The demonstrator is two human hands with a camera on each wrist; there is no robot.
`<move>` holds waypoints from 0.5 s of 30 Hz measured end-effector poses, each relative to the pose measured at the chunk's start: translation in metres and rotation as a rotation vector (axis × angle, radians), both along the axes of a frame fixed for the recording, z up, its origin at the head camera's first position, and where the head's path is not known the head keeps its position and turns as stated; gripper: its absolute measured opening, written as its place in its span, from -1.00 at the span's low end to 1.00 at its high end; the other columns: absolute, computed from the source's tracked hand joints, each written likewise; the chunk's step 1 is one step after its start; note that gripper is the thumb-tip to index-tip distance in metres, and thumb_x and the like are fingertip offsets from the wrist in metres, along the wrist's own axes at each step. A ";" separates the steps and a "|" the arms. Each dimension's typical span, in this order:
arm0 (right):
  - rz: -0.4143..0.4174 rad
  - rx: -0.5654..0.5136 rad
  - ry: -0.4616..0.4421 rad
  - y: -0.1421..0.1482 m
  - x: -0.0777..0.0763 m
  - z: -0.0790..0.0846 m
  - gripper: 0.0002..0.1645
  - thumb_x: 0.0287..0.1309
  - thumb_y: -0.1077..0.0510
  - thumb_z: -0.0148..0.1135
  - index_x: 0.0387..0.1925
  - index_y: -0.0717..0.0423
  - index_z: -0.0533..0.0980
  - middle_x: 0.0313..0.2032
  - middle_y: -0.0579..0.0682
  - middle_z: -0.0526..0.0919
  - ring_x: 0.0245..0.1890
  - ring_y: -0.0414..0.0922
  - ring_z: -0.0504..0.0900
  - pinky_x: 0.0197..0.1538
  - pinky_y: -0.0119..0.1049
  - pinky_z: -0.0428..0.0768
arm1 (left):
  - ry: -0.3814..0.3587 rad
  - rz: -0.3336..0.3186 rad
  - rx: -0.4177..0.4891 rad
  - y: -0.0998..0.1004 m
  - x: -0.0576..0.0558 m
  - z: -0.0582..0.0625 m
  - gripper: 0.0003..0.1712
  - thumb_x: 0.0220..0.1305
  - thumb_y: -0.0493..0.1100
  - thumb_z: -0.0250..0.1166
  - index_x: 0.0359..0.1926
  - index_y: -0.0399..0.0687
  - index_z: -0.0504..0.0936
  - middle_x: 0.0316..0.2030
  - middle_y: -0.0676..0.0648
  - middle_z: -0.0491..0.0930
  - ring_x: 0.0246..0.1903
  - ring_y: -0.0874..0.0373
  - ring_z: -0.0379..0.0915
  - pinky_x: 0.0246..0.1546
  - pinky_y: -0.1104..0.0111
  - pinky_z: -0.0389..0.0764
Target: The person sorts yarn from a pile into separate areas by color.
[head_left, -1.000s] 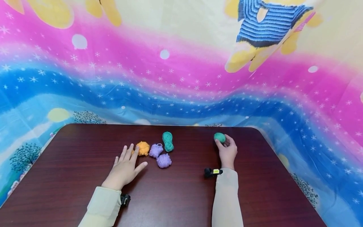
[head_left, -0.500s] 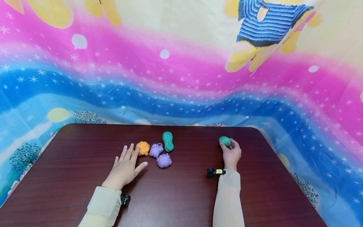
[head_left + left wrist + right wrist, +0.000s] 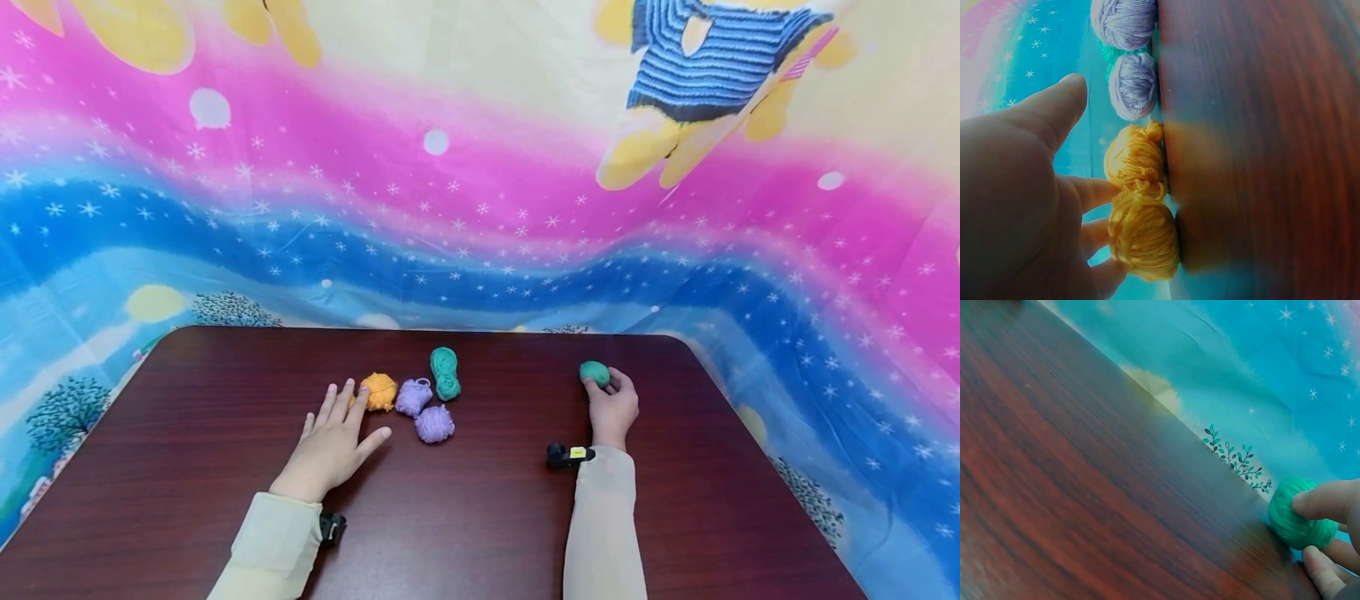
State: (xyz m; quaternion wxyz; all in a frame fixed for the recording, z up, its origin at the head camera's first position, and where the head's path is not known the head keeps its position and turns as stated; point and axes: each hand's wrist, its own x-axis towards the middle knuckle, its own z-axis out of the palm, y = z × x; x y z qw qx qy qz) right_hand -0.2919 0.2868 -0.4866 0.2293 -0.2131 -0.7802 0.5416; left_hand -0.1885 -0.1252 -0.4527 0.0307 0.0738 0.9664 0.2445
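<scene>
At the right of the table, my right hand [image 3: 613,412] pinches a green yarn ball [image 3: 594,372] between thumb and fingers. The right wrist view shows this ball [image 3: 1291,528] low, close to the tabletop. My left hand [image 3: 326,454] is spread with straight fingers, its fingertips at the orange yarn [image 3: 380,391]. Seen from the left wrist, the orange yarn is two balls, an upper one [image 3: 1135,159] and a lower one [image 3: 1144,240], with fingers behind them. Two purple yarn balls, the farther [image 3: 413,397] and the nearer [image 3: 434,424], lie right of the orange.
Behind the purple balls lies more green yarn [image 3: 445,373], an elongated shape narrowed in its middle; one piece or two, I cannot tell. The dark wooden table [image 3: 495,517] ends at a printed cloth backdrop [image 3: 480,208]. Black wrist cameras show at both sleeves.
Over the first half second my right hand shifted a little right and nearer with the green yarn ball, then stayed there. My left hand and the other yarn have kept their places.
</scene>
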 end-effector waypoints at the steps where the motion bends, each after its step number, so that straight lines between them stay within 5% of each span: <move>1: -0.003 0.001 0.003 0.000 0.000 0.000 -0.38 0.27 0.22 0.37 0.33 0.26 0.45 0.21 0.31 0.52 0.24 0.20 0.50 0.28 0.05 0.47 | 0.001 0.000 0.000 0.000 0.000 0.000 -0.08 0.51 0.19 0.11 0.58 -0.27 0.02 0.57 -0.38 -0.13 0.53 -0.39 -0.35 0.39 -0.37 -0.15; 15: -0.086 0.035 0.103 -0.001 -0.001 0.011 -0.48 0.23 0.23 0.38 0.21 0.27 0.55 0.11 0.26 0.57 0.17 0.17 0.50 0.26 0.03 0.44 | 0.003 -0.003 0.001 0.000 0.001 0.002 -0.08 0.51 0.18 0.12 0.58 -0.29 0.03 0.56 -0.40 -0.12 0.53 -0.40 -0.33 0.38 -0.38 -0.13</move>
